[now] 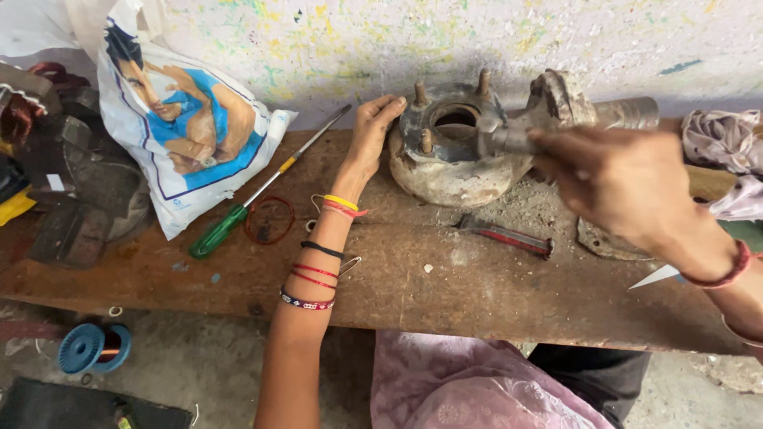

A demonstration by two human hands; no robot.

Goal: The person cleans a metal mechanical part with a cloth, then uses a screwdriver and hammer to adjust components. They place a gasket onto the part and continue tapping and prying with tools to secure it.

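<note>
A rusty round metal hub [453,163] with several upright studs sits on the brown wooden bench [445,286] against the wall. My left hand [372,135] rests flat against the hub's left rim, fingers wrapped on it. My right hand [624,183] is blurred and grips a grey metal rod [513,139] whose end reaches over the hub's central hole. A heavy grey metal piece [560,99] lies just behind the rod, partly hidden by my right hand.
A green-handled screwdriver [238,210] and a red rubber ring [269,220] lie left of my arm. A red-handled tool [509,236] lies in front of the hub. A printed plastic bag [183,127], dark metal parts [71,183], cloth [723,143] and a blue spool [91,347] surround.
</note>
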